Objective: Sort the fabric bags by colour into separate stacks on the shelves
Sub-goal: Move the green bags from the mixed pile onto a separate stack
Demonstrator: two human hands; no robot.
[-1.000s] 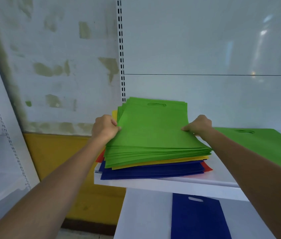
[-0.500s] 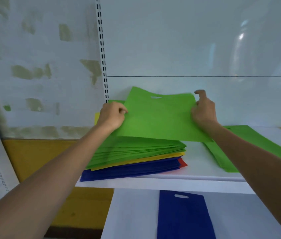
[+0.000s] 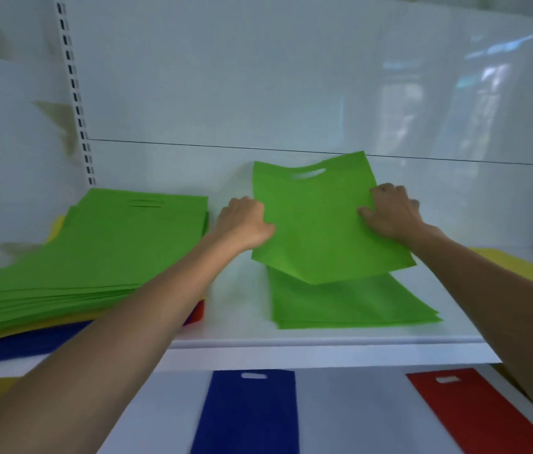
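Grip: left hand [image 3: 243, 224] and right hand [image 3: 392, 214] each clamp a side edge of one flat green fabric bag with a cut-out handle [image 3: 317, 224], held tilted in the air just above the low stack of green bags [image 3: 350, 303].

Surface: white upper shelf [image 3: 324, 342], white lower shelf [image 3: 350, 404] beneath it.

Room: glossy white back panel [image 3: 258, 77], slotted white upright [image 3: 75, 93], patchy peeling wall [image 3: 3, 93] to the left.

Count:
- Mixed pile [image 3: 94, 257], left end of the upper shelf: 1, green on top with yellow, blue and red layers below; bags too many to count.
- Yellow fabric [image 3: 527, 267], right end of the upper shelf: number unclear.
- Blue bag [image 3: 248, 411], lower shelf: 1.
- Red bag [image 3: 474, 407], lower shelf: 1.
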